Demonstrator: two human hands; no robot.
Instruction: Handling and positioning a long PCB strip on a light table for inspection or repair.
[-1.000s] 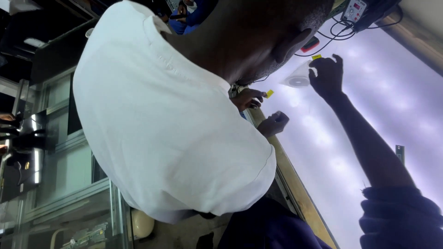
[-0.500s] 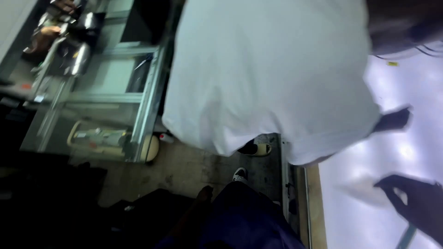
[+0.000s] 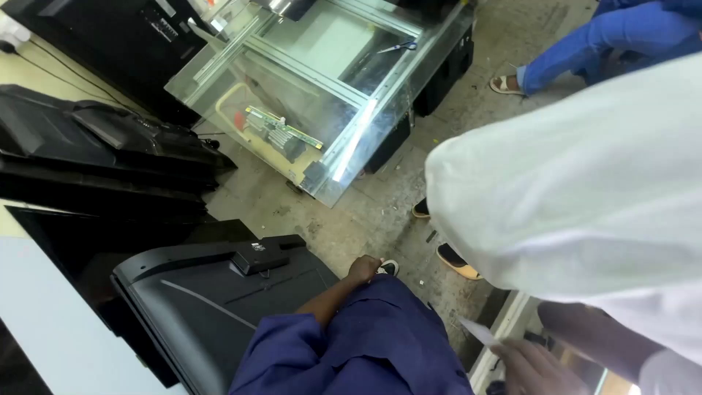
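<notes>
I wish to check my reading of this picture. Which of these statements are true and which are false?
1. Metal scissors lie on the glass-topped table. True.
2. The long green circuit board lies on the black plastic television back cover. False: it is at the glass-topped table.
3. The nearby person wears a white shirt. True.
4. The left hand holds the scissors. False: it hangs low beside the back cover, far from them.
</notes>
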